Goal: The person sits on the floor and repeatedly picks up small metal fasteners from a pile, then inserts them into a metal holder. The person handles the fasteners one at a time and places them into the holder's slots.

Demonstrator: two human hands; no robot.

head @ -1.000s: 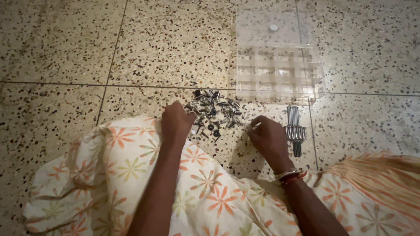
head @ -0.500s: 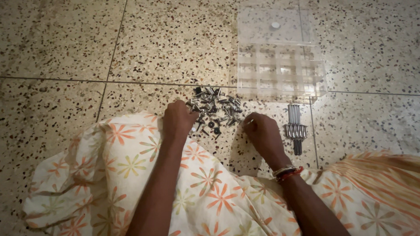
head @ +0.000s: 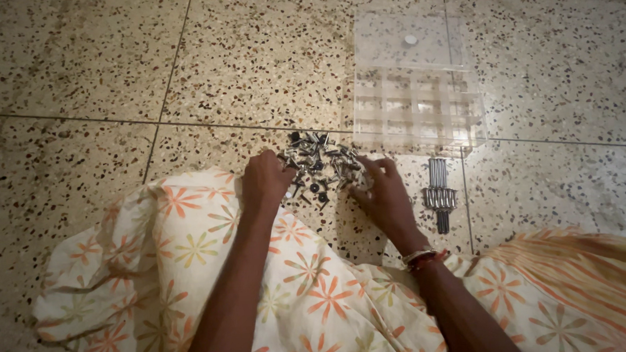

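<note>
- Pile of small screws (head: 319, 165) lay on the speckled floor (head: 76, 74), just in front of the clear compartment box (head: 415, 108).
- Left hand (head: 264, 181) rested curled at the pile's left edge; grasp could not be told.
- Right hand (head: 381, 194) had fingers spread, touching the pile's right edge.
- Row of long bolts (head: 439, 191) lay just right of the right hand.
- Floral cloth (head: 190, 273) covered the lap.

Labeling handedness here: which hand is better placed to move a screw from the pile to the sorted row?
Likely right: right hand touches the screw pile and lies beside the sorted row; left hand is across the pile.
</note>
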